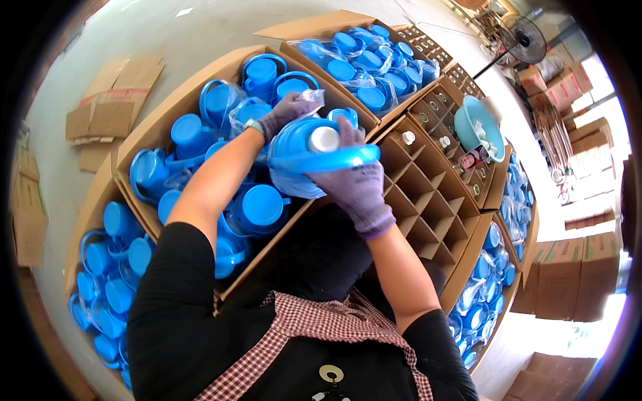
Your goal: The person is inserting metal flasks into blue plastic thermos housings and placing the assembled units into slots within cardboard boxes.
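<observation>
A blue jug (294,175) with a white cap (325,140) and a broad blue handle (328,159) is tilted in front of me, above a box of similar jugs. My right hand (358,188), in a purple-grey glove, grips its near right side, fingers passing behind the handle. My left hand (284,115), gloved too, is closed on a crumpled white piece (312,99), perhaps cloth or thin plastic, at the jug's far left. The left fingertips are partly hidden. Blue-lidded jugs (261,206) fill the open carton (257,277) beneath, some in clear plastic bags.
A carton divider (418,194) stands right of the jug, with a white-capped bottle (408,138) in one cell. A light-blue basin (478,127) sits farther right. More cartons of blue jugs (481,281) surround me. Flattened cardboard (117,100) lies left; a fan (523,40) stands far right.
</observation>
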